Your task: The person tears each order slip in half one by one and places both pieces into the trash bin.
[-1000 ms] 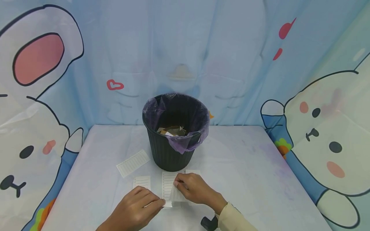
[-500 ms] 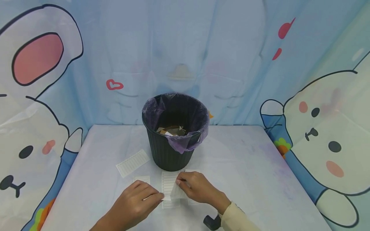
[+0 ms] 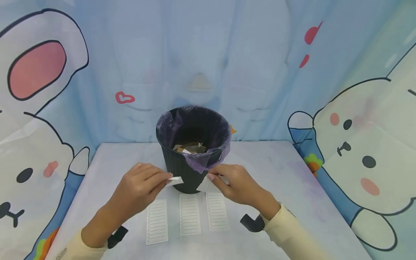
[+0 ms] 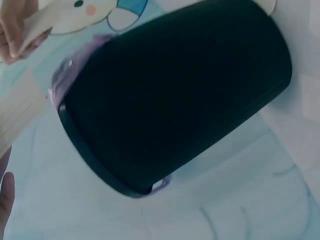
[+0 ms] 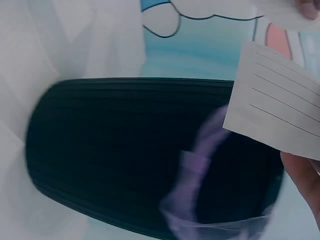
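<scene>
– Who holds what?
– The left hand point(image 3: 140, 186) pinches a first slip point(image 3: 176, 181), the right hand point(image 3: 239, 185) a second slip point(image 3: 206, 185); both are below the frame's middle, before the bin point(image 3: 173, 160).

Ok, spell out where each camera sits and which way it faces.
Head: on the head, looking forward and down at black bin and paper slips; left hand, right hand, sleeves show.
Left wrist: on that wrist, facing the bin's side; parts of both hands at the left edge.
Right wrist: likewise worn, facing the bin and a held slip; parts of both hands at the right edge.
Both wrist views share the bin and purple liner.
</scene>
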Tool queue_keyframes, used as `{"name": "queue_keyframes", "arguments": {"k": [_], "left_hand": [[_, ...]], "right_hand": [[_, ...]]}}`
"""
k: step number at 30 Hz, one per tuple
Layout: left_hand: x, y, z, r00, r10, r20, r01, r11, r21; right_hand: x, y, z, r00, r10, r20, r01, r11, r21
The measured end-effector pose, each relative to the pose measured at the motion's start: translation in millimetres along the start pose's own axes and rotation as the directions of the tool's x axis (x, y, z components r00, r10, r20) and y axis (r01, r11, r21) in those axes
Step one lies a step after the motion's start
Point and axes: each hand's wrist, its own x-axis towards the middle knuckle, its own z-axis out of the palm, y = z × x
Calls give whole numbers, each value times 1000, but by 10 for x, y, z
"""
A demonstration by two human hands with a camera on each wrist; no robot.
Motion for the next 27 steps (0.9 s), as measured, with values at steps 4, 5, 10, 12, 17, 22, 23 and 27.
{"name": "queue_keyframes", "arguments": {"k": [4,5,10,12,17,22,23,27], "left_hand": [[187,-156,-51,998,-20,-52,19,1000,-12],[231,-191,-58,998,-22,-64,21,1000,-15],[425,-343,-91,997,-54,-63,53,998,-16],[494,-398,-98,996,-74,-47,73,997,-27],[672,-536,-71,989,-147,-13,146,986,-79],[780,-665,24,971,-233,51,238,962,-131],[791,-686,45,966,-248,67,255,957,-139],[822,-753,115,949,-295,114,311,936,-166]], "right_hand": [[234,13,-226,997,-49,-56,50,999,14],[287,20,-278,997,-49,-65,50,999,18],[533,89,-498,997,18,-81,-17,1000,16],[621,136,-559,994,59,-87,-58,998,15],[822,266,-636,985,132,-113,-132,991,12],[957,420,-602,975,178,-131,-181,983,-10],[973,453,-586,973,185,-135,-189,982,-14],[1017,568,-510,967,216,-136,-219,976,-6]]}}
